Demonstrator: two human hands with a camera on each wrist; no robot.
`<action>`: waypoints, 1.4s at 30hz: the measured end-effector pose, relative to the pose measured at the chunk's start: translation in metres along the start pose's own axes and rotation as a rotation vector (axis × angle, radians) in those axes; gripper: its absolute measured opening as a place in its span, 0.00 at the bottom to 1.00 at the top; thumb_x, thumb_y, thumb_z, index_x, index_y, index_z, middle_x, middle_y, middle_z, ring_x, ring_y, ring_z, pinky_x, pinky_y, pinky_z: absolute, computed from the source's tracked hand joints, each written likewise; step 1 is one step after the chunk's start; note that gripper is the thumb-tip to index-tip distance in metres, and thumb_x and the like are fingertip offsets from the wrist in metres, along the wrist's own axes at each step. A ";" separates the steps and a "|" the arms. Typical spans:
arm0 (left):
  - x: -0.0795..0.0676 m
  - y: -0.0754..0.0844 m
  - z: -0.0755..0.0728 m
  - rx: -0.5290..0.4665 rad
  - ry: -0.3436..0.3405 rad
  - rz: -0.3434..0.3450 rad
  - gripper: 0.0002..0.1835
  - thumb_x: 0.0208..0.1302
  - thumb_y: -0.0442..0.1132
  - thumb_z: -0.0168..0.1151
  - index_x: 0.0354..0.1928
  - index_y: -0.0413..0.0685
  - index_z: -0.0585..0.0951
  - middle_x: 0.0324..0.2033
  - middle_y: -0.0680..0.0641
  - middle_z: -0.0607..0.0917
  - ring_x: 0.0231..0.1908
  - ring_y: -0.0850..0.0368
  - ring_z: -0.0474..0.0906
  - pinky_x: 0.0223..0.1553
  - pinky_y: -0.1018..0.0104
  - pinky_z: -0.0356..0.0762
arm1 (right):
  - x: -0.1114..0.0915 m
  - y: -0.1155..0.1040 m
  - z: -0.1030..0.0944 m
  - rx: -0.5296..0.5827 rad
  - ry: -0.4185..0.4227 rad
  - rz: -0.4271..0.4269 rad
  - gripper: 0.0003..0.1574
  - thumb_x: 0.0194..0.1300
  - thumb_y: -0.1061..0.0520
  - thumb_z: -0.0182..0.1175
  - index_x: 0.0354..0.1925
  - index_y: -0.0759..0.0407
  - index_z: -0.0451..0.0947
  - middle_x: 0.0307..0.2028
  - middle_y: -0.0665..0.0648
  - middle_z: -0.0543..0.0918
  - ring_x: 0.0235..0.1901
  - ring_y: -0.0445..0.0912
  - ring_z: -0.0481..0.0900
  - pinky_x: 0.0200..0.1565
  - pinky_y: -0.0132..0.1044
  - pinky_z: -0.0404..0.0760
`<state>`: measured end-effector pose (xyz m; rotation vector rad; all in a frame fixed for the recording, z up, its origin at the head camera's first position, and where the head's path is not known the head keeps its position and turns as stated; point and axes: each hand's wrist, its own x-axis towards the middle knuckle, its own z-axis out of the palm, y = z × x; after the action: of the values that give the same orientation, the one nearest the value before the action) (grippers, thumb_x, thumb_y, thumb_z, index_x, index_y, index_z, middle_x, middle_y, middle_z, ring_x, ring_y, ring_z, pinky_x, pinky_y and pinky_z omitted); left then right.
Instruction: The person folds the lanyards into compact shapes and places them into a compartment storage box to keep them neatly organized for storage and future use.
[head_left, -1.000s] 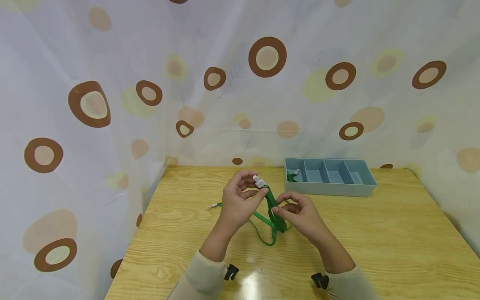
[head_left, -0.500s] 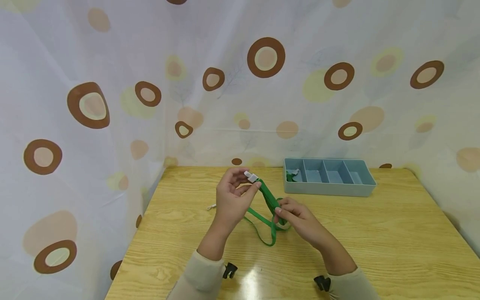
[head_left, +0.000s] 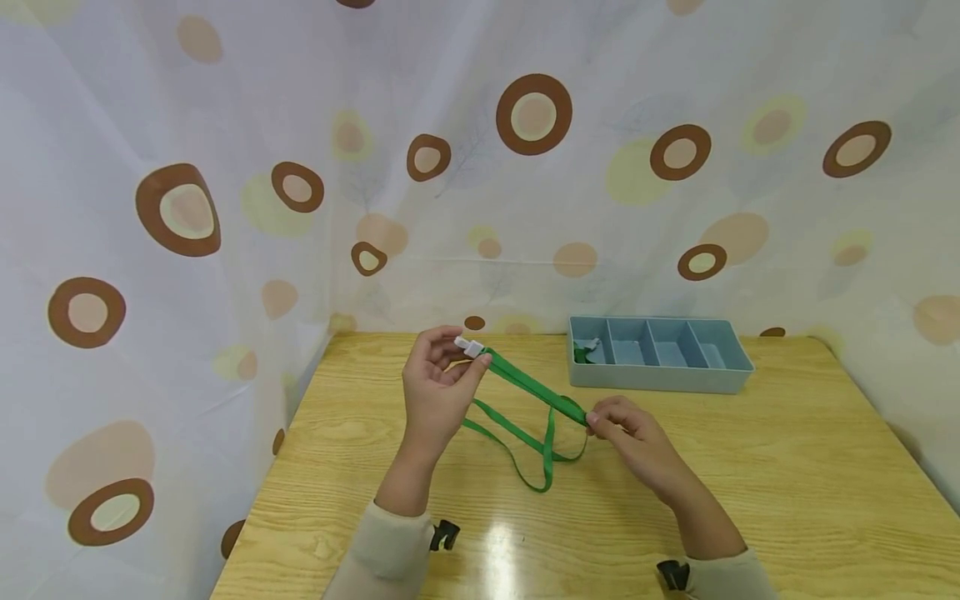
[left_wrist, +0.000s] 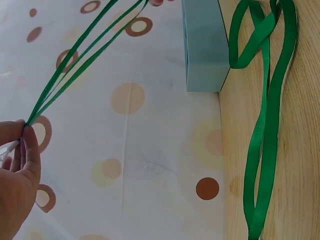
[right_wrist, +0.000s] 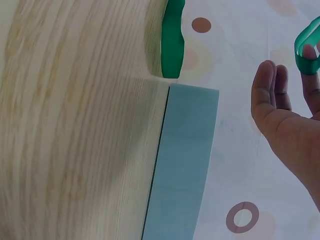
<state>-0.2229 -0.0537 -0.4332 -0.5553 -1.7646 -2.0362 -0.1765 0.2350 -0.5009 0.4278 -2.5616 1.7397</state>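
Note:
A green lanyard [head_left: 525, 383] with a white plastic buckle [head_left: 470, 347] is stretched between my two hands above the table. My left hand [head_left: 435, 396] pinches it by thumb and fingers just below the buckle. The doubled far end is in my right hand [head_left: 633, 437], held between thumb and fingers; in the right wrist view the strap loop [right_wrist: 306, 67] bends round a fingertip. Beneath, a loose green strap [head_left: 547, 467] lies in loops on the wooden table. Whether this strap joins the held one, I cannot tell.
A blue-grey tray [head_left: 660, 380] with several compartments stands at the back right of the table [head_left: 810, 467]. Its leftmost compartment holds a green strap piece with a white clip [head_left: 583, 353]. A patterned curtain [head_left: 450, 208] hangs behind and at the sides.
My left hand has moved left and slightly up with the buckle, and my right hand has moved right. The bunched green strap between them is now drawn out straight.

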 end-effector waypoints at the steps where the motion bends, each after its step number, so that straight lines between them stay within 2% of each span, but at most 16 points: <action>1: 0.000 0.000 0.000 -0.004 -0.004 -0.006 0.25 0.62 0.20 0.72 0.60 0.35 0.76 0.46 0.37 0.83 0.45 0.56 0.86 0.46 0.68 0.90 | -0.001 0.001 -0.001 0.002 0.013 -0.006 0.18 0.85 0.54 0.54 0.38 0.58 0.85 0.50 0.59 0.80 0.51 0.45 0.78 0.51 0.38 0.84; 6: -0.003 -0.003 0.000 -0.013 -0.022 -0.031 0.26 0.62 0.20 0.72 0.60 0.35 0.75 0.45 0.38 0.83 0.45 0.56 0.85 0.46 0.68 0.89 | -0.007 0.008 -0.007 0.053 0.081 -0.043 0.14 0.83 0.57 0.56 0.44 0.62 0.86 0.45 0.53 0.84 0.43 0.40 0.82 0.47 0.31 0.83; 9: -0.005 -0.003 0.001 -0.017 -0.027 -0.034 0.26 0.63 0.21 0.72 0.61 0.36 0.74 0.45 0.37 0.83 0.45 0.54 0.85 0.47 0.69 0.89 | -0.012 0.011 -0.010 0.164 0.130 -0.072 0.11 0.81 0.63 0.58 0.46 0.68 0.86 0.42 0.48 0.86 0.41 0.39 0.83 0.46 0.29 0.84; 12: -0.006 -0.003 0.003 -0.024 -0.044 -0.037 0.27 0.67 0.24 0.70 0.64 0.38 0.71 0.46 0.37 0.82 0.46 0.52 0.84 0.48 0.70 0.87 | -0.017 0.013 -0.014 0.285 0.167 -0.136 0.09 0.77 0.70 0.59 0.46 0.72 0.86 0.41 0.45 0.88 0.40 0.39 0.85 0.47 0.29 0.86; 16: -0.007 -0.003 0.005 -0.026 -0.054 -0.046 0.26 0.70 0.25 0.68 0.65 0.40 0.69 0.46 0.40 0.81 0.46 0.51 0.83 0.49 0.72 0.86 | -0.020 0.013 -0.020 0.376 0.151 -0.232 0.10 0.74 0.75 0.59 0.47 0.74 0.86 0.44 0.48 0.89 0.41 0.40 0.86 0.46 0.30 0.87; 19: -0.007 -0.005 0.006 -0.027 -0.051 -0.048 0.27 0.70 0.25 0.68 0.66 0.40 0.69 0.46 0.42 0.81 0.46 0.52 0.83 0.49 0.72 0.85 | -0.022 0.013 -0.023 0.391 0.121 -0.259 0.10 0.73 0.74 0.61 0.48 0.74 0.86 0.47 0.49 0.89 0.44 0.41 0.85 0.45 0.30 0.87; 22: -0.007 -0.005 0.006 -0.034 -0.059 -0.051 0.27 0.70 0.25 0.67 0.66 0.40 0.69 0.46 0.42 0.82 0.46 0.53 0.83 0.48 0.72 0.86 | -0.024 0.014 -0.026 0.373 0.096 -0.262 0.10 0.74 0.73 0.61 0.49 0.72 0.86 0.47 0.48 0.88 0.46 0.41 0.84 0.45 0.31 0.86; 27: -0.007 -0.006 0.005 -0.072 -0.087 -0.064 0.26 0.69 0.23 0.67 0.65 0.41 0.70 0.44 0.37 0.83 0.43 0.53 0.85 0.45 0.67 0.89 | -0.027 0.016 -0.030 0.365 0.081 -0.272 0.15 0.76 0.76 0.54 0.48 0.71 0.87 0.49 0.48 0.86 0.47 0.40 0.84 0.50 0.30 0.86; 31: -0.007 -0.006 0.004 -0.101 -0.115 -0.069 0.27 0.68 0.22 0.67 0.65 0.42 0.70 0.45 0.33 0.84 0.43 0.54 0.86 0.46 0.66 0.90 | -0.028 0.018 -0.034 0.367 0.121 -0.238 0.14 0.75 0.76 0.56 0.47 0.72 0.88 0.48 0.47 0.88 0.46 0.40 0.87 0.50 0.30 0.88; 35: -0.008 -0.006 0.002 -0.115 -0.141 -0.092 0.28 0.68 0.21 0.67 0.65 0.44 0.70 0.45 0.35 0.84 0.45 0.55 0.86 0.48 0.67 0.89 | -0.029 0.021 -0.039 0.377 0.157 -0.182 0.11 0.74 0.75 0.59 0.48 0.75 0.86 0.46 0.47 0.90 0.45 0.39 0.89 0.49 0.32 0.89; 38: -0.009 -0.006 0.002 -0.115 -0.153 -0.106 0.29 0.68 0.22 0.67 0.66 0.45 0.69 0.46 0.36 0.84 0.46 0.55 0.86 0.49 0.69 0.88 | -0.029 0.023 -0.041 0.405 0.174 -0.173 0.10 0.72 0.76 0.60 0.49 0.76 0.84 0.45 0.48 0.90 0.43 0.39 0.90 0.48 0.32 0.90; 42: -0.011 -0.007 0.002 -0.112 -0.156 -0.096 0.29 0.67 0.21 0.67 0.66 0.43 0.69 0.47 0.32 0.83 0.46 0.56 0.85 0.49 0.70 0.87 | -0.030 0.021 -0.041 0.423 0.210 -0.168 0.10 0.69 0.78 0.62 0.47 0.75 0.83 0.41 0.48 0.90 0.40 0.39 0.91 0.46 0.31 0.90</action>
<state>-0.2172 -0.0504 -0.4441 -0.6921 -1.8044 -2.2224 -0.1588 0.2863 -0.5093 0.4250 -1.9548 2.1279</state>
